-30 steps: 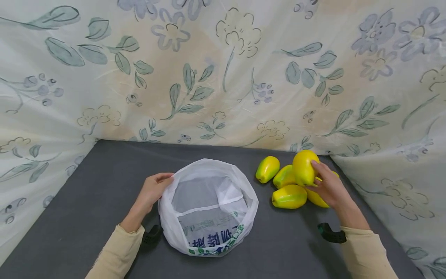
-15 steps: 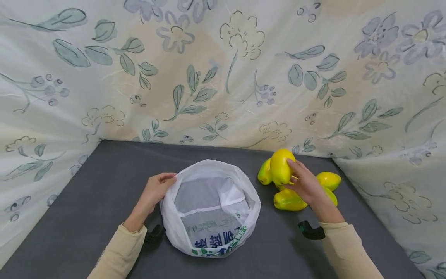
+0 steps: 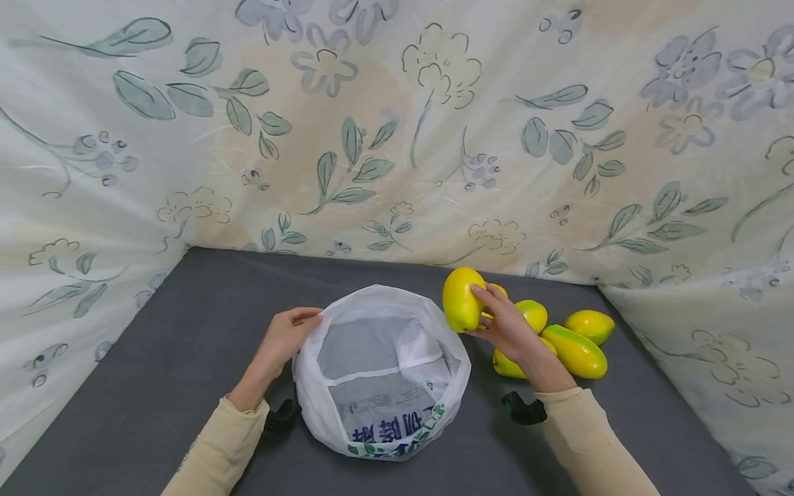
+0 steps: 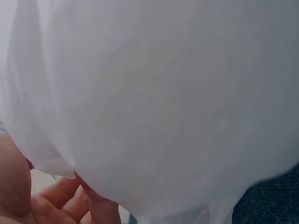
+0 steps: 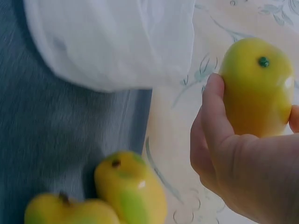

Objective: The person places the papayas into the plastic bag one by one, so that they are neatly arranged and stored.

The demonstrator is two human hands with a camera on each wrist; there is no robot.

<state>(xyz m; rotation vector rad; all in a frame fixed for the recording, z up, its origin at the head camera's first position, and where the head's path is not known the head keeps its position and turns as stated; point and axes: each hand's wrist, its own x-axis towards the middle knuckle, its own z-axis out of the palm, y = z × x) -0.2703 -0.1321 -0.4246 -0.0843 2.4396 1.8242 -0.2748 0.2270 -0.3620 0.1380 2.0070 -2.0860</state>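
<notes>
A white plastic bag (image 3: pixel 310 396) with blue and green print stands with its round mouth facing up. My left hand (image 3: pixel 280 344) pinches its rim at the left side. In the left wrist view the white bag wall (image 4: pixel 154 102) fills most of the picture, with part of the hand (image 4: pixel 60 200) below it. My right hand (image 3: pixel 509 331) holds a yellow mango (image 3: pixel 462 300) raised beside the bag's upper right rim. The right wrist view shows that mango (image 5: pixel 257 86) between fingers and thumb, its small green stem end visible.
Several more yellow-green mangoes lie right of the bag, among them a long one (image 3: pixel 577 351) and one farther back (image 3: pixel 589 325). My right arm partly covers some. A dark grey cloth (image 3: pixel 155 365) covers the table, and a floral curtain (image 3: pixel 397 172) rises behind it.
My right hand has carried the mango leftward, from above the other mangoes to near the bag's rim. My left hand keeps its hold on the bag. The head view has shifted slightly.
</notes>
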